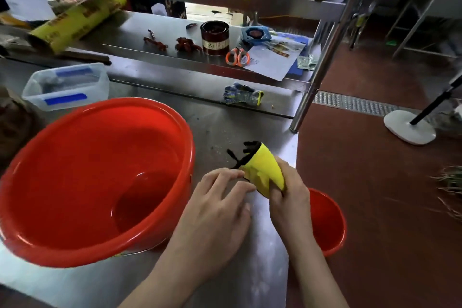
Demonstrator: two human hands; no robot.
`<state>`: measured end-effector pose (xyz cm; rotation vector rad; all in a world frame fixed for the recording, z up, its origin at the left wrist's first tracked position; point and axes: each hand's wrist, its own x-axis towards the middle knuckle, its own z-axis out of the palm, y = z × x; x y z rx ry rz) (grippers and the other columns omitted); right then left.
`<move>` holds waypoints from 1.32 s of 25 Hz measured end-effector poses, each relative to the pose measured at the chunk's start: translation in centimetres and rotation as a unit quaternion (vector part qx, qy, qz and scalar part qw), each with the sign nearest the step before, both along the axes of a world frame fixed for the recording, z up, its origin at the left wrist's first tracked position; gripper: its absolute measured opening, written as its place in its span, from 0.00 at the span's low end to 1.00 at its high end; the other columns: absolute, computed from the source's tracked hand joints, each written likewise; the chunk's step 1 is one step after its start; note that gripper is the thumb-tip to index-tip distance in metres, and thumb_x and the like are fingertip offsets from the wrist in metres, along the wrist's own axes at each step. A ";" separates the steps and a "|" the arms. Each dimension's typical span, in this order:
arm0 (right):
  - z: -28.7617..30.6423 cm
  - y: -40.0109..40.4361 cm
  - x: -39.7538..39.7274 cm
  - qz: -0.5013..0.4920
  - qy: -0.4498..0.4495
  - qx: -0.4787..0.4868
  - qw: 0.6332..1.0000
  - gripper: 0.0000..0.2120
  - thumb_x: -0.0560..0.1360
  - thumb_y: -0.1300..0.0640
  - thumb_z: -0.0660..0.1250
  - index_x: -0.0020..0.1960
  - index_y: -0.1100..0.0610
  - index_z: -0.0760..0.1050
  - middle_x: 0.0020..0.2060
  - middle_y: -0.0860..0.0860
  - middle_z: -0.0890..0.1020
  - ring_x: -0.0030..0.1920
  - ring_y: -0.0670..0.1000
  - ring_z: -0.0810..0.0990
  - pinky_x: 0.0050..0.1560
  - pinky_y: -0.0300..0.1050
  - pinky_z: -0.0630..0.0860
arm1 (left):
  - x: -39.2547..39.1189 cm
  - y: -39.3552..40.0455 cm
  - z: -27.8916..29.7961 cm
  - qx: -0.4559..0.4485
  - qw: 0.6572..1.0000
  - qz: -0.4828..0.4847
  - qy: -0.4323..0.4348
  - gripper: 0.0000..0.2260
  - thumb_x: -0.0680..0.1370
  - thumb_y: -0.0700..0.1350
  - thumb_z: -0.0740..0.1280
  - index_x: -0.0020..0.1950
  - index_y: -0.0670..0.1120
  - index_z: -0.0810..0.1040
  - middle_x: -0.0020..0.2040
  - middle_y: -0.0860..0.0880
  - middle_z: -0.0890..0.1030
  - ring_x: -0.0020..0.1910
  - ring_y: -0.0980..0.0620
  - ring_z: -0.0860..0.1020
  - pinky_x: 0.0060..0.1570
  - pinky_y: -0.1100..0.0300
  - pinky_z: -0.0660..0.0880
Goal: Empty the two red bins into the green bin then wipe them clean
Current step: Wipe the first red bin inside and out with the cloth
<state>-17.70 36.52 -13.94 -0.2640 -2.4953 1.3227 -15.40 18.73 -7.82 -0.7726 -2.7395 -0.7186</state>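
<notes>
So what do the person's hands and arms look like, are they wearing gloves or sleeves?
No gloves and no sleeves. The left hand and the right hand are both bare, and both forearms are bare right down to the bottom edge of the picture. No rings, watch or bracelets show on either one. The fingernails look short and plain. The only glove in sight lies unworn on the steel table.

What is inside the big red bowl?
The big round red plastic basin on the steel table shows only its shiny bare bottom. The near inner wall is hidden behind its rim.
</notes>
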 end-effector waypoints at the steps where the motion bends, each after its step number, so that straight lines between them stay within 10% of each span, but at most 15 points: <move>1: 0.7 -0.7 0.6 -0.006 0.012 0.006 1.000 0.30 0.72 0.71 0.63 0.69 0.47 0.73 0.58 0.41 0.78 0.54 0.40 0.74 0.53 0.24 0.66 | 0.1 -1.0 0.9 -0.002 1.000 0.000 0.009 0.13 0.79 0.48 0.62 0.61 0.51 0.79 0.64 0.51 0.76 0.66 0.49 0.72 0.67 0.56 0.68; 20: 8.6 -13.6 7.3 -0.177 -0.034 -0.024 0.983 0.21 0.68 0.50 0.55 0.56 0.53 0.77 0.43 0.52 0.77 0.46 0.59 0.74 0.47 0.49 0.68 | -1.0 -28.1 0.0 0.002 0.974 0.222 0.031 0.16 0.80 0.46 0.65 0.68 0.48 0.75 0.66 0.45 0.77 0.66 0.42 0.72 0.66 0.43 0.68; 33: 10.5 -13.2 8.9 -0.210 -0.012 -0.051 0.976 0.17 0.70 0.49 0.54 0.52 0.53 0.75 0.43 0.53 0.75 0.45 0.59 0.71 0.47 0.51 0.67 | -4.5 -29.2 -0.6 -0.115 0.961 0.245 -0.059 0.26 0.82 0.51 0.64 0.79 0.49 0.65 0.78 0.44 0.66 0.78 0.43 0.62 0.76 0.43 0.59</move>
